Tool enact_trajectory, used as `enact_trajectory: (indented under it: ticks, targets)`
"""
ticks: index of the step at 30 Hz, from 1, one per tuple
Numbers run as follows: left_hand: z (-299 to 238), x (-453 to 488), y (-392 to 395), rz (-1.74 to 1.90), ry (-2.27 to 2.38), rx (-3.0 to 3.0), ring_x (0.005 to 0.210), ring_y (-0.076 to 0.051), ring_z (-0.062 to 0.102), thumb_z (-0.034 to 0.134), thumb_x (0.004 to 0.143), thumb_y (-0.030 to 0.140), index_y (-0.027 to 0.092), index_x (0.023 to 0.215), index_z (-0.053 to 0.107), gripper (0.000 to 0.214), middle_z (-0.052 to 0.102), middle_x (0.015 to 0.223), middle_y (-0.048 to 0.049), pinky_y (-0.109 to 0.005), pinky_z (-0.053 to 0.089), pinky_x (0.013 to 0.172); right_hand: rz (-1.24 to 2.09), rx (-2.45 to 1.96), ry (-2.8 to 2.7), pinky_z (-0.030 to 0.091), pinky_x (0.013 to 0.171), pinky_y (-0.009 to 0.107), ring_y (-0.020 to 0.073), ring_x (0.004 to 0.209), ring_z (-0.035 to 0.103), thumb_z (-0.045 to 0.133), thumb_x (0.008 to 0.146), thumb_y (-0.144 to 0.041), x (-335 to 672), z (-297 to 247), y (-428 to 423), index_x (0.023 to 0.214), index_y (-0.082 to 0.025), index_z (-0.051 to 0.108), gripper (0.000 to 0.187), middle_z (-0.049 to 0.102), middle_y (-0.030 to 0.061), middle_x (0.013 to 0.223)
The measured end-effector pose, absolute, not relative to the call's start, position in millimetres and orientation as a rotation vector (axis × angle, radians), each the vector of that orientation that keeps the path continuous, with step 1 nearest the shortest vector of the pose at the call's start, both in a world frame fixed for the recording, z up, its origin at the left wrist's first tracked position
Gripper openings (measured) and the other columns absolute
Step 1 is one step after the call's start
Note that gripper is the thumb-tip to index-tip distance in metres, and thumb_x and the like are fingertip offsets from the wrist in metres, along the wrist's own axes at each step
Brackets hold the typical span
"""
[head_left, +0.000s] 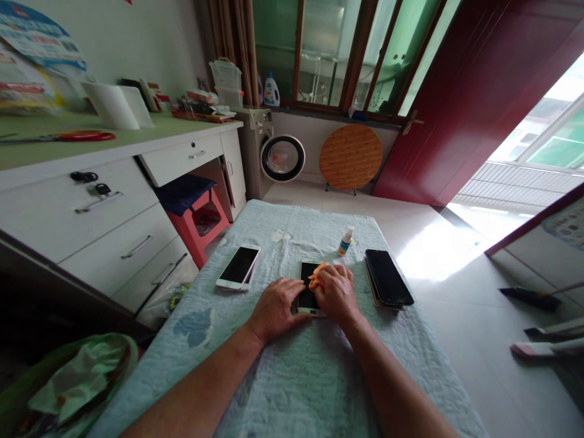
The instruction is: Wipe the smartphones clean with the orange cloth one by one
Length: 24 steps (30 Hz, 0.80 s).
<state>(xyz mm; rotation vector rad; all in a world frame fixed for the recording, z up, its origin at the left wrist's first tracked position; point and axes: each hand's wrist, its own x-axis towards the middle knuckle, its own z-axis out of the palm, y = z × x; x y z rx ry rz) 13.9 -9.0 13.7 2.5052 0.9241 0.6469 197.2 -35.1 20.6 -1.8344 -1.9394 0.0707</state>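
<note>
A white-framed phone lies screen up in the middle of a table covered by a pale blue quilted cloth. My left hand rests flat beside it, fingers spread and touching the phone's left edge. My right hand is closed on a small orange cloth, pressing it onto the phone's screen. A second white phone lies to the left. A black phone on a thin case lies to the right. A small bottle with a blue and orange label stands behind them.
White drawers and a green desk top run along the left, with a red stool tucked under. A washing machine and round wooden board stand against the far wall. A green bag sits lower left. Brooms lie at right.
</note>
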Motion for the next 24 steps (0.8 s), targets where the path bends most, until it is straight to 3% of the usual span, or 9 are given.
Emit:
enact_trajectory:
  ticks: [4,7,11,17,24]
  targets:
    - [9,15,-6,0.688,0.907,2.474,0.113,-0.028,0.056,0.065,0.079,0.054,0.019,0.122,0.057,0.057,0.063,0.123,-0.0093,-0.042,0.043,0.100,0.150,-1.673,-2.042,0.032,0.090,0.035,0.0193,0.090,0.048,0.056,0.072,-0.015,190,24,-45,0.073,-0.021,0.062,0.009,0.061,0.0023,0.086]
    - [2,15,-2,0.686,0.914,2.459,0.127,-0.030,0.048,0.068,0.075,0.050,0.018,0.138,0.043,0.074,0.054,0.137,-0.0131,-0.046,0.036,0.109,0.241,-1.519,-2.137,0.032,0.091,0.033,0.0181,0.091,0.049,0.055,0.069,-0.013,184,26,-48,0.069,-0.021,0.061,0.011,0.061,0.0007,0.081]
    - [-3,14,1,0.647,0.952,2.411,0.131,-0.032,0.044,0.071,0.072,0.047,0.018,0.147,0.030,0.091,0.048,0.142,-0.0158,-0.050,0.035,0.109,0.288,-1.435,-2.176,0.030,0.097,0.034,0.0193,0.100,0.049,0.053,0.073,-0.011,183,26,-47,0.075,-0.023,0.067,0.018,0.067,0.0003,0.090]
    - [-1,14,0,0.672,0.948,2.363,0.129,-0.032,0.047,0.074,0.070,0.057,0.017,0.149,0.022,0.103,0.049,0.140,-0.0178,-0.050,0.035,0.109,0.154,-1.656,-2.050,0.028,0.101,0.039,0.0230,0.108,0.046,0.056,0.081,-0.019,194,18,-38,0.096,-0.028,0.073,0.025,0.067,-0.0002,0.114]
    - [-1,11,3,0.624,0.935,2.367,0.130,-0.032,0.046,0.075,0.067,0.059,0.018,0.149,0.025,0.104,0.050,0.141,-0.0172,-0.051,0.034,0.110,0.225,-1.539,-2.167,0.032,0.095,0.035,0.0196,0.102,0.051,0.059,0.080,-0.019,195,27,-44,0.083,-0.027,0.073,0.016,0.067,0.0008,0.103]
